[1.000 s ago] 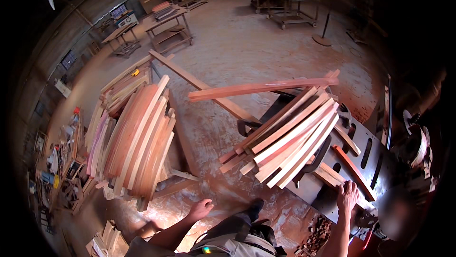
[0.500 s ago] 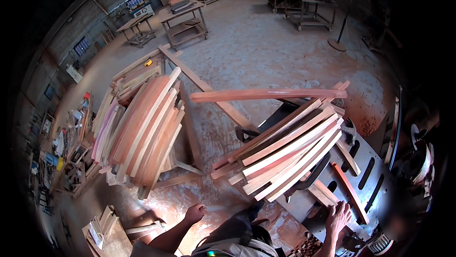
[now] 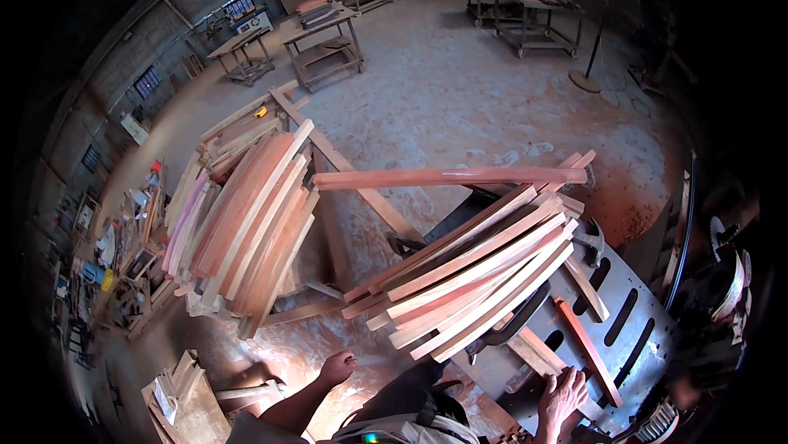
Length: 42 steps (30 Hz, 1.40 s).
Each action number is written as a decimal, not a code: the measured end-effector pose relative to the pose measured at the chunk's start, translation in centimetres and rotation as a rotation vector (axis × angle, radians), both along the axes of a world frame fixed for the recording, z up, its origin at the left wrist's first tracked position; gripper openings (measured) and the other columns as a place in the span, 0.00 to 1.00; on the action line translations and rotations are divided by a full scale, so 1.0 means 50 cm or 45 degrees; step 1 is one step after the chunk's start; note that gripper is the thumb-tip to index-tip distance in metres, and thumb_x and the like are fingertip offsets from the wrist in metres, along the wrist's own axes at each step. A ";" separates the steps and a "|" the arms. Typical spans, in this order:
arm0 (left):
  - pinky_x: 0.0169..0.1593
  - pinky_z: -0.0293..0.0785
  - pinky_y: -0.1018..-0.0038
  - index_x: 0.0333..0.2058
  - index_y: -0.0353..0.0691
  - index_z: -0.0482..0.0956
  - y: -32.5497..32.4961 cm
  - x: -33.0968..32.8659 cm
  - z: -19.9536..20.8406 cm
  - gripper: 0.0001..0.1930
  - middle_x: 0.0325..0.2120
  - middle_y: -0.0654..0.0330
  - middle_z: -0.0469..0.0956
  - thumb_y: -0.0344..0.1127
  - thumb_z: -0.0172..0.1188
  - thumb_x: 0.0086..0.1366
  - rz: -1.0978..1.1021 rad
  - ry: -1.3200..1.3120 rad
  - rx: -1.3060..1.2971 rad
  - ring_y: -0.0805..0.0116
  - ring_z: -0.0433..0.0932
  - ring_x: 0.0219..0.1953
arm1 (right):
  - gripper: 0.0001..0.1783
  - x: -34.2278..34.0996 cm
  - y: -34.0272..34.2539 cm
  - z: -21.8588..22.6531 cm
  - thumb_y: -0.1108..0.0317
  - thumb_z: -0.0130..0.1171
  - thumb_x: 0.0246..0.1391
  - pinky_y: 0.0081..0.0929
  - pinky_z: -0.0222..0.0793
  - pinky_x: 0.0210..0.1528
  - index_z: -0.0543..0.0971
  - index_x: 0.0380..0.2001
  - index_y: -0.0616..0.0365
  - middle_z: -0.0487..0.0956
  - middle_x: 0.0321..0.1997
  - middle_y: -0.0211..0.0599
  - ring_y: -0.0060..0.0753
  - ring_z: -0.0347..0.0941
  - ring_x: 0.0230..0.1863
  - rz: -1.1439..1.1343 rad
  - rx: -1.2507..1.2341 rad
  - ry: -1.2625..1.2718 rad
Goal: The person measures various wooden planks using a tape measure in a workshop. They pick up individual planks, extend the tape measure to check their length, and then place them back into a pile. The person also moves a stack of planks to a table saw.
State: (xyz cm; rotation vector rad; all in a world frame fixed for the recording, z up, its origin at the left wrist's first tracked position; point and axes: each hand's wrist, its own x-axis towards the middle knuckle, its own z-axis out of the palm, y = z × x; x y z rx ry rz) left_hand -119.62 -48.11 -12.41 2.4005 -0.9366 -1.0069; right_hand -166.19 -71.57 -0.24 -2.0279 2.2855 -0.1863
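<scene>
My left hand (image 3: 338,368) hangs over the floor beside my body, its fingers curled with nothing visible in them. My right hand (image 3: 563,395) lies on the near end of a pale wooden board (image 3: 535,351) on a slotted metal table (image 3: 657,344), its fingers stretched out. Just right of it a reddish wood strip (image 3: 588,350) rests on the plate. A stack of curved wood strips (image 3: 472,276) lies at the table's left side, with a black curved handle or bar (image 3: 525,317) by it. One long reddish strip (image 3: 451,177) lies across the stack's far end.
A second stack of curved strips (image 3: 246,226) stands at my left. A toothed round blade (image 3: 718,232) shows at the right. A small wooden stand (image 3: 193,419) is near at lower left. Work tables (image 3: 324,54) and a standing fan (image 3: 585,81) are farther off.
The slotted table, its strip stack and the long strip have shifted toward me and a little left. My right hand has moved the same way. My left hand has stayed nearly in place.
</scene>
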 end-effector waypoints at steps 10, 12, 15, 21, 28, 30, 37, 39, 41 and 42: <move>0.27 0.71 0.69 0.29 0.37 0.77 -0.039 0.021 -0.078 0.08 0.21 0.60 0.75 0.36 0.57 0.61 0.099 0.372 0.011 0.68 0.74 0.22 | 0.29 0.007 -0.024 0.057 0.49 0.62 0.43 0.48 0.52 0.58 0.73 0.47 0.53 0.71 0.50 0.43 0.50 0.64 0.54 -0.057 0.012 -0.127; 0.18 0.62 0.78 0.22 0.42 0.71 -0.033 0.035 -0.125 0.08 0.15 0.70 0.64 0.29 0.54 0.61 0.223 0.743 -0.074 0.78 0.64 0.15 | 0.26 0.009 -0.049 0.070 0.51 0.62 0.42 0.47 0.55 0.55 0.74 0.44 0.52 0.71 0.46 0.43 0.50 0.65 0.51 -0.020 -0.040 -0.120; 0.16 0.62 0.77 0.23 0.44 0.67 -0.026 0.025 -0.117 0.10 0.14 0.67 0.62 0.32 0.49 0.65 0.186 0.695 0.115 0.75 0.65 0.13 | 0.28 -0.002 -0.060 0.083 0.45 0.58 0.50 0.46 0.56 0.56 0.72 0.48 0.51 0.71 0.47 0.41 0.48 0.65 0.52 0.011 0.159 -0.171; 0.38 0.76 0.71 0.52 0.38 0.70 -0.070 0.067 -0.102 0.15 0.39 0.54 0.76 0.37 0.50 0.69 -0.297 0.580 0.316 0.64 0.76 0.35 | 0.31 -0.065 0.003 0.036 0.44 0.58 0.50 0.40 0.53 0.59 0.71 0.50 0.55 0.68 0.46 0.40 0.42 0.64 0.50 -0.024 -0.077 -0.249; 0.40 0.76 0.70 0.51 0.37 0.70 -0.116 0.057 -0.042 0.15 0.39 0.55 0.76 0.37 0.52 0.69 -0.157 0.697 0.325 0.64 0.76 0.37 | 0.31 -0.052 0.018 0.033 0.44 0.60 0.49 0.38 0.53 0.59 0.72 0.50 0.54 0.68 0.46 0.38 0.42 0.63 0.51 -0.057 -0.160 -0.284; 0.41 0.76 0.70 0.51 0.37 0.70 -0.106 0.063 -0.036 0.15 0.39 0.55 0.75 0.37 0.52 0.69 -0.128 0.721 0.308 0.64 0.76 0.37 | 0.30 -0.050 0.017 0.026 0.44 0.60 0.49 0.38 0.54 0.57 0.72 0.48 0.54 0.68 0.44 0.38 0.42 0.64 0.50 -0.045 -0.259 -0.266; 0.41 0.76 0.73 0.52 0.40 0.69 -0.079 0.020 -0.007 0.16 0.36 0.59 0.73 0.38 0.54 0.69 -0.112 0.777 0.299 0.67 0.74 0.37 | 0.28 -0.074 0.010 0.035 0.44 0.60 0.49 0.37 0.56 0.54 0.74 0.45 0.54 0.70 0.42 0.39 0.41 0.66 0.47 -0.038 -0.140 -0.283; 0.40 0.76 0.72 0.56 0.42 0.65 -0.065 0.084 -0.072 0.20 0.40 0.58 0.73 0.39 0.55 0.68 -0.191 0.833 0.307 0.64 0.76 0.39 | 0.28 -0.070 0.001 0.028 0.43 0.59 0.50 0.37 0.56 0.54 0.74 0.44 0.54 0.70 0.42 0.38 0.40 0.66 0.47 0.006 -0.135 -0.299; 0.25 0.67 0.75 0.38 0.43 0.68 -0.074 0.024 -0.054 0.04 0.25 0.63 0.68 0.34 0.50 0.67 -0.034 0.788 0.216 0.71 0.69 0.24 | 0.28 -0.068 -0.001 0.028 0.43 0.60 0.50 0.38 0.56 0.54 0.74 0.44 0.53 0.71 0.42 0.38 0.40 0.66 0.48 -0.001 -0.122 -0.276; 0.17 0.63 0.76 0.29 0.43 0.69 -0.073 -0.003 -0.024 0.06 0.18 0.65 0.66 0.32 0.48 0.67 0.053 0.754 0.175 0.75 0.66 0.16 | 0.28 -0.066 0.000 0.025 0.43 0.60 0.49 0.38 0.56 0.54 0.74 0.44 0.53 0.71 0.42 0.38 0.40 0.66 0.48 -0.006 -0.127 -0.264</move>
